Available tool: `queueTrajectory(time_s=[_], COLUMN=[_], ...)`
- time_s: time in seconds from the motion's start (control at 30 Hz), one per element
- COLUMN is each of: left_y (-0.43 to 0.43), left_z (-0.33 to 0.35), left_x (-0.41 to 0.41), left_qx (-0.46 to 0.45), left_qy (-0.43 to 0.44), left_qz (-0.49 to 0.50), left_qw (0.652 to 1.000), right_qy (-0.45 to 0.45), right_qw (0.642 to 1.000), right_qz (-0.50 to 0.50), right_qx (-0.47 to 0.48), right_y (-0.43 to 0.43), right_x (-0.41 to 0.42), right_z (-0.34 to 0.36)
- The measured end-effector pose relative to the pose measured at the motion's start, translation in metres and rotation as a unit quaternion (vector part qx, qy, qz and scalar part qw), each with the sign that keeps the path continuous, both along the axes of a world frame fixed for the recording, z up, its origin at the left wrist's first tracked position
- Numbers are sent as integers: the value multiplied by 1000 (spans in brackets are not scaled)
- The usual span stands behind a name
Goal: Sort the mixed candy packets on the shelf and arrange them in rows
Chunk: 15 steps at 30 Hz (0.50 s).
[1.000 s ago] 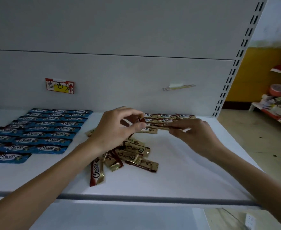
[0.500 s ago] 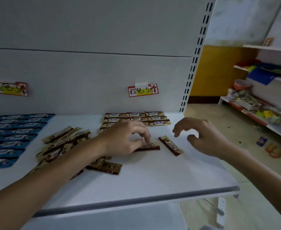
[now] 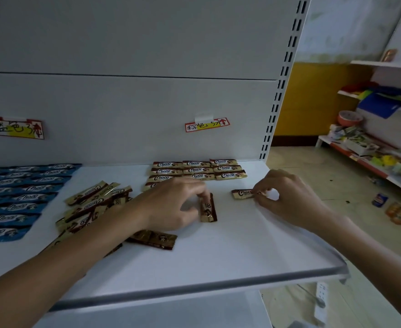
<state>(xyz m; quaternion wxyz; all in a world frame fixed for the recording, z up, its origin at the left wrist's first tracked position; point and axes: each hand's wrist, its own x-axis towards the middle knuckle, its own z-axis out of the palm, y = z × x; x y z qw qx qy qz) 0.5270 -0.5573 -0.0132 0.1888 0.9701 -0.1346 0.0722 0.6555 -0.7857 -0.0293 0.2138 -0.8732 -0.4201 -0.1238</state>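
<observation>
Left hand: the left hand (image 3: 171, 204) had its fingers pinched on the top end of a brown-and-gold foil candy packet (image 3: 208, 210), which lay lengthwise on the white metal shelf (image 3: 230, 256).
Right hand: the right hand (image 3: 289, 200) gripped the end of a second brown-and-gold packet (image 3: 242, 194), flat on the shelf just to the right.
Back: tidy brown packet rows (image 3: 196, 170).
Left of the hands: a loose pile of brown packets (image 3: 92, 202), then the blue foil packets (image 3: 21, 192) in rows.

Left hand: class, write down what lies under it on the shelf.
Under the left hand a brown packet pokes out, its far end covered. The hand also hides most of the nearest sorted row; how many packets lie there cannot be seen.
</observation>
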Motion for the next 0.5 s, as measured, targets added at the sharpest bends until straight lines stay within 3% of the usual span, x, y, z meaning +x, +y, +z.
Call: queueTrajectory(time_s=[0.1,0.27,0.5], left_y=[6,2,-5], left_z=[-2,-4,-3], left_x=[1,7,18], left_qx=[19,128,93], left_qy=[0,-22,13], left_qz=[-17,9,50], left_qw=[1000,991,994], right_qy=[16,25,41], right_qw=[1000,1000,999], right_qz=[10,-18,-28], right_qx=[14,-4,18], right_y=[1,5,11], right_x=[4,10,19], right_z=[0,1,-2])
